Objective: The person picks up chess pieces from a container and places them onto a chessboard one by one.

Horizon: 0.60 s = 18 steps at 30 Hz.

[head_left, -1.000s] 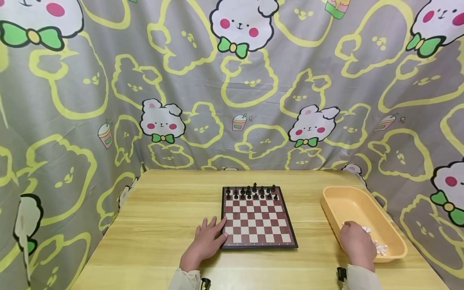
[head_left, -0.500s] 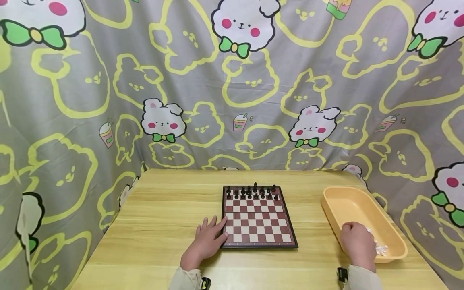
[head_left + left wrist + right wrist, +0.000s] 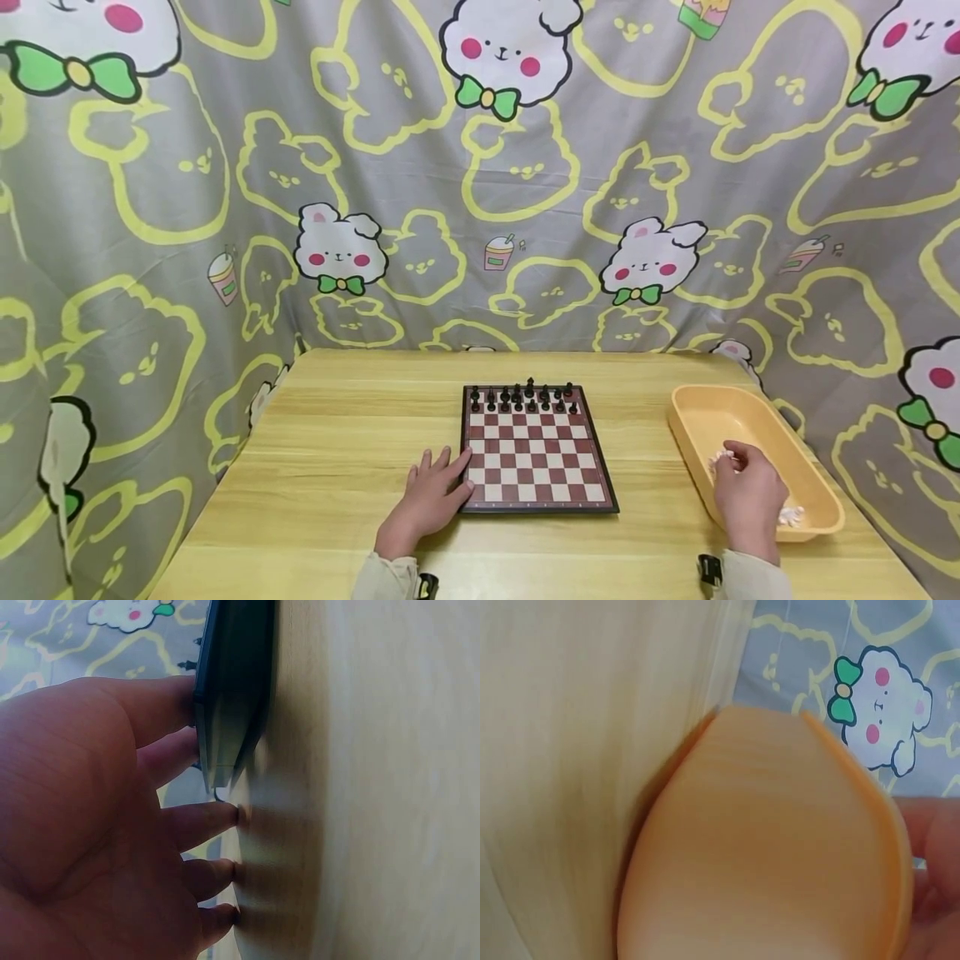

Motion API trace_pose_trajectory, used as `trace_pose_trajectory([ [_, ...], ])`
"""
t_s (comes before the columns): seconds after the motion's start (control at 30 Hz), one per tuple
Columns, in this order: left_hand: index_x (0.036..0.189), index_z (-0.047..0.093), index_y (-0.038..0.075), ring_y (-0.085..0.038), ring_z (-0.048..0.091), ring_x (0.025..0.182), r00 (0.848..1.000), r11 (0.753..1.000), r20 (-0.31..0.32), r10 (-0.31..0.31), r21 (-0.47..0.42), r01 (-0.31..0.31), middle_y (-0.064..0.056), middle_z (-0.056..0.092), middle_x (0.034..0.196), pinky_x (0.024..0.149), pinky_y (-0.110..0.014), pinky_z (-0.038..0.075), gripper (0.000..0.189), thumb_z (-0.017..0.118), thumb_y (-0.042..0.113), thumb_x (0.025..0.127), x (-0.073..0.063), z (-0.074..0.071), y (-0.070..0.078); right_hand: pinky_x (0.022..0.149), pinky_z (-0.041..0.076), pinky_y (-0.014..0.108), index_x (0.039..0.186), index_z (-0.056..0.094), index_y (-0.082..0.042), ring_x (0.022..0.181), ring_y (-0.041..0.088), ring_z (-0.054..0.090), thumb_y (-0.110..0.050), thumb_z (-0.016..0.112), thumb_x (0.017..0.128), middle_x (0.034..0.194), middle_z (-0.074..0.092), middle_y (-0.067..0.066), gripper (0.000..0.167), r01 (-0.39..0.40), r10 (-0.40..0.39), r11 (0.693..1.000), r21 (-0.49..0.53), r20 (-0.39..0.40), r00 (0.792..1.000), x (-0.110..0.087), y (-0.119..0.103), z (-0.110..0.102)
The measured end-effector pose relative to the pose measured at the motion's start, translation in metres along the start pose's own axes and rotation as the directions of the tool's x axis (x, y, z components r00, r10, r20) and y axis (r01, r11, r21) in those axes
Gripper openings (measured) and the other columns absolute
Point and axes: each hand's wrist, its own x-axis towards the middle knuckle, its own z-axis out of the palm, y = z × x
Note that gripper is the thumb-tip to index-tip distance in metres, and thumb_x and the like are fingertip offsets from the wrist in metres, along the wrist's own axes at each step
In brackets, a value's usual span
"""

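My left hand [image 3: 426,502] lies at the left edge of the chessboard [image 3: 536,458], thumb and index finger touching the rim. Its other fingertips stand on the table in the left wrist view. Black chess pieces [image 3: 532,406] fill the two far rows of the board. Over the yellow tray [image 3: 831,521] at the right, my right hand [image 3: 750,496] has its fingers curled together, pinching a white chess piece [image 3: 920,864], mostly hidden by the fingers. White chess pieces [image 3: 791,516] lie loose in the tray's near end, partly behind that hand.
The wooden table [image 3: 337,433] carries the board in the middle and the tray to its right. A grey patterned curtain [image 3: 420,275] hangs around the far and side edges. The tray's wall [image 3: 765,847] fills much of the right wrist view.
My right hand has turned and risen slightly within the tray, uncovering white pieces by its fingertips. The left hand stays at the board's edge, and the black pieces have not moved.
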Motion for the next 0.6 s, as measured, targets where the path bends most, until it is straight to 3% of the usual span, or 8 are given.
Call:
trace_pose_trajectory([
  [0.13,0.155,0.049,0.012,-0.062,0.012,0.149,1.0,1.0,0.001,-0.002,0.008,0.002,-0.034,0.035,0.159,0.117,-0.076,0.006,0.055,0.056,0.035,0.106,0.0,0.001,-0.001,0.091,0.036,0.055,0.123,0.068,0.006,0.098,0.042,0.064,-0.01,0.057,0.102,0.112,0.07,0.029,0.029,0.037,-0.034,0.999,0.033,-0.092,0.995,-0.003,-0.005,0.004],
  [0.27,0.156,0.049,0.013,-0.062,0.011,0.149,1.0,1.0,0.006,-0.002,0.008,0.002,-0.034,0.034,0.159,0.117,-0.076,0.006,0.055,0.055,0.036,0.106,0.0,0.002,-0.001,0.085,0.041,0.032,0.118,0.073,0.002,0.083,-0.001,0.059,-0.01,0.063,0.099,0.108,0.074,0.021,0.024,0.109,-0.085,0.989,0.096,-0.227,0.97,-0.006,-0.01,0.009],
  [0.37,0.156,0.048,0.013,-0.061,0.011,0.15,1.0,1.0,0.009,-0.003,0.002,0.003,-0.033,0.033,0.16,0.117,-0.076,0.006,0.056,0.055,0.036,0.106,0.0,0.002,-0.002,0.077,0.039,0.012,0.114,0.074,0.002,0.078,-0.021,0.047,-0.006,0.068,0.095,0.096,0.074,-0.005,0.022,0.179,-0.116,0.967,0.181,-0.312,0.943,-0.008,-0.015,0.014],
  [0.43,0.156,0.048,0.013,-0.061,0.011,0.15,1.0,1.0,0.008,-0.002,0.003,0.002,-0.033,0.034,0.16,0.117,-0.076,0.006,0.055,0.055,0.036,0.106,0.001,0.002,-0.002,0.075,0.04,0.007,0.113,0.075,0.003,0.078,-0.019,0.051,-0.004,0.07,0.093,0.092,0.068,-0.022,0.021,0.226,-0.135,0.944,0.242,-0.342,0.93,-0.009,-0.02,0.019],
  [0.5,0.156,0.048,0.013,-0.061,0.011,0.15,1.0,1.0,0.009,-0.005,0.006,0.005,-0.033,0.033,0.16,0.117,-0.075,0.005,0.056,0.055,0.036,0.106,0.001,0.002,-0.003,0.074,0.042,0.006,0.11,0.075,0.003,0.078,-0.016,0.055,-0.002,0.072,0.091,0.09,0.061,-0.03,0.02,0.267,-0.16,0.921,0.284,-0.349,0.923,-0.011,-0.024,0.024],
  [0.6,0.156,0.048,0.013,-0.061,0.011,0.15,1.0,1.0,0.006,-0.009,0.003,0.009,-0.033,0.033,0.16,0.118,-0.075,0.005,0.055,0.055,0.034,0.106,0.001,0.002,-0.004,0.074,0.044,0.004,0.105,0.076,0.003,0.078,-0.014,0.058,0.003,0.074,0.088,0.087,0.07,-0.016,0.017,0.345,-0.242,0.889,0.301,-0.331,0.912,-0.016,-0.03,0.031],
])
